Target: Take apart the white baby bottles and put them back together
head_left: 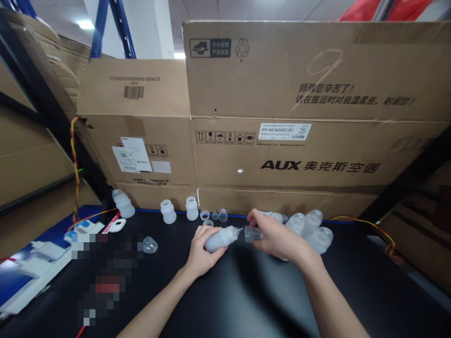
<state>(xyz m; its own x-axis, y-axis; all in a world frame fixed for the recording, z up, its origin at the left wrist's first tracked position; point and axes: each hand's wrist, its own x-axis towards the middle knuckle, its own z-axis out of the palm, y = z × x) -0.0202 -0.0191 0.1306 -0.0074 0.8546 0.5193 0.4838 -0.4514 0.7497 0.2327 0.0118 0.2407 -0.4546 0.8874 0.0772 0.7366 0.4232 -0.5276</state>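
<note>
My left hand [200, 249] is wrapped round a small white plastic bottle [221, 237] lying sideways, its nozzle pointing right. My right hand [273, 234] pinches a clear plastic cap [252, 234] just off the nozzle tip, touching or nearly touching it. Both hands are over the black table [246, 291], close to its far edge. Behind my right hand lies a heap of several capped translucent bottles [312, 230].
Three white bottles [168, 211] stand along the far edge at left, with small rings and clear caps [214, 216] beside them. A loose clear cap [150, 244] lies left of my hands. Big cardboard boxes [282, 141] wall the back. A white device [117, 225] and wires sit far left.
</note>
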